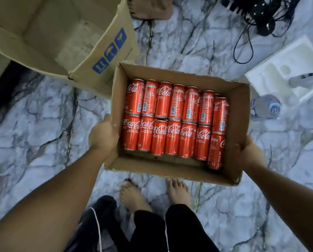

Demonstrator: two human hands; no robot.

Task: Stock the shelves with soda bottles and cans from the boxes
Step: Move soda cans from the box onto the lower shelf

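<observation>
Both hands are gripping an open cardboard box [170, 172]: the left hand [103, 132] is clasping its left wall and the right hand [250, 151] is clasping its right wall. Red Coca-Cola cans [172, 120] are lying on their sides inside in two rows (a few more are peeking out underneath at the right). Bare feet [134, 195] are standing near on the marbled floor [43, 124]. A larger open carton [61, 33] is sitting far left. A white foam tray [288, 66], a plastic bottle [266, 106] and black cables [261, 13] are lying far right.
</observation>
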